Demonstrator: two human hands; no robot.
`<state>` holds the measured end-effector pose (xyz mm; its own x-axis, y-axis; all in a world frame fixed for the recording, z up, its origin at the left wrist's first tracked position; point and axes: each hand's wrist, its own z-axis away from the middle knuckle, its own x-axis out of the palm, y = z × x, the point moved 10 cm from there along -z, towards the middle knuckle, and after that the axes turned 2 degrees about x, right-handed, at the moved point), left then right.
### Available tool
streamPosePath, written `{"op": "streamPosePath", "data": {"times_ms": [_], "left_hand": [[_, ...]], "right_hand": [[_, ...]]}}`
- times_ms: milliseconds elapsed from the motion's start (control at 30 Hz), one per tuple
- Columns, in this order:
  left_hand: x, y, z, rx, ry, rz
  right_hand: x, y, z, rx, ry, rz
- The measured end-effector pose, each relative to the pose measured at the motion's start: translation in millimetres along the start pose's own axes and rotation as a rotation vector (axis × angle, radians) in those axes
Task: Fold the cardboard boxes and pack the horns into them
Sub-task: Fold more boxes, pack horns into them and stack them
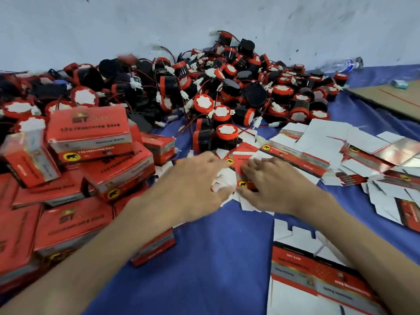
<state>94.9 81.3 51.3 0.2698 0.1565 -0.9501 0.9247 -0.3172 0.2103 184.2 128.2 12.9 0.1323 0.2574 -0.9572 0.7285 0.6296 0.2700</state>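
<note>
A red-and-white cardboard box [239,165], partly folded with white flaps showing, lies on the blue cloth between my hands. My left hand [195,178] grips its left side, fingers curled over the white flaps. My right hand [270,185] holds its right side, fingers on top and thumb reaching under the near edge. Just beyond the box stands the nearest horn [227,134], black with a red cap. Behind it a big heap of horns [216,87] with red wires and white plugs rises against the wall.
Closed red boxes [91,135] are stacked high on the left. Flat unfolded boxes [322,146] fan out on the right, and more [318,283] lie near the front right. A cardboard sheet [395,98] and a plastic bottle [341,65] sit at the far right on the blue cloth [204,258].
</note>
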Motion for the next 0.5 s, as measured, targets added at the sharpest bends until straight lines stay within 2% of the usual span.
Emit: {"op": "streamPosePath", "data": {"times_ms": [67,200,333,433,467,500], "left_hand": [[32,-7,-1,-0.020,-0.113,0.003],[30,-22,-3,-0.092,-0.029,0.133],[32,-30,-4,-0.162,-0.082,0.247],[32,-32,-5,-0.188,-0.101,0.318],[34,-32,-5,-0.186,-0.121,0.315],[38,-31,-5,-0.175,-0.153,0.296]], "right_hand": [[-4,-19,4,-0.042,0.018,0.027],[-11,-47,8,-0.062,0.010,0.019],[-18,-51,8,-0.044,0.053,-0.005],[-31,-15,7,0.119,0.198,-0.205],[-27,1,5,0.181,0.196,-0.271],[-16,17,3,0.242,0.126,-0.280]]}}
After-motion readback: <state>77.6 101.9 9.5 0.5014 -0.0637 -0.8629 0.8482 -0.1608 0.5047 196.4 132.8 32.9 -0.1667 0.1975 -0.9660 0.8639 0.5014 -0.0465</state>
